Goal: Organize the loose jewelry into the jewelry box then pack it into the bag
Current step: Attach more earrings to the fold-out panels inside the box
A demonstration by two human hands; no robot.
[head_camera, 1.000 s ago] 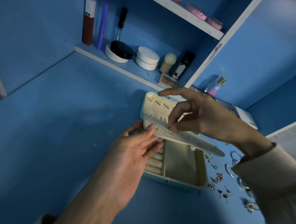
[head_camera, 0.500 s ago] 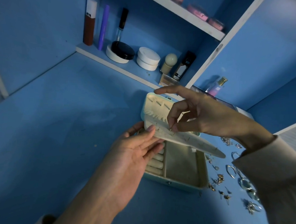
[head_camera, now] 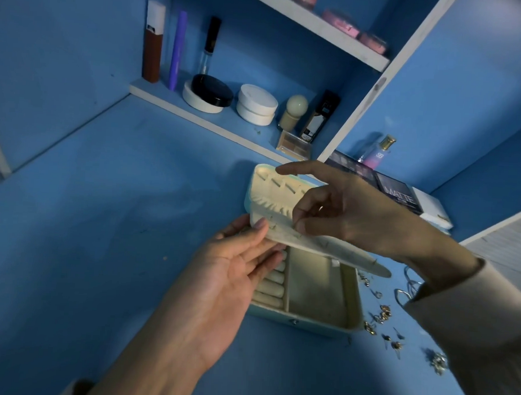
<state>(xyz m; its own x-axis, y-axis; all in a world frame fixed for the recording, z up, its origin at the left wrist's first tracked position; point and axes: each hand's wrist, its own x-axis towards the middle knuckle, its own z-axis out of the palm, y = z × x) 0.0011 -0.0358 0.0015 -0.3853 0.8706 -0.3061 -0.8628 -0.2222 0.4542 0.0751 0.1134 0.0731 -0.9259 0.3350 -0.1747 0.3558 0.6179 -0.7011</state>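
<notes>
A pale green jewelry box (head_camera: 307,322) lies open on the blue desk, cream inside, with ring rolls at its left and a bare compartment at its right. Its lid (head_camera: 272,186) stands up behind. A cream earring panel (head_camera: 335,249) is held level above the box. My left hand (head_camera: 234,274) supports the panel's left end, thumb on top and fingers underneath. My right hand (head_camera: 343,213) pinches a small earring against the panel between thumb and middle finger, index finger stretched out. Loose earrings and rings (head_camera: 383,315) lie scattered on the desk right of the box.
A low shelf behind holds cosmetic bottles (head_camera: 153,40), round compacts (head_camera: 256,105) and a perfume bottle (head_camera: 376,152). A dark palette box (head_camera: 398,195) lies behind my right hand. The blue desk surface (head_camera: 101,219) stretches left of the box.
The view has shifted slightly. Both hands stay at the earring panel, and my right fingertips keep working at the same spot on it.
</notes>
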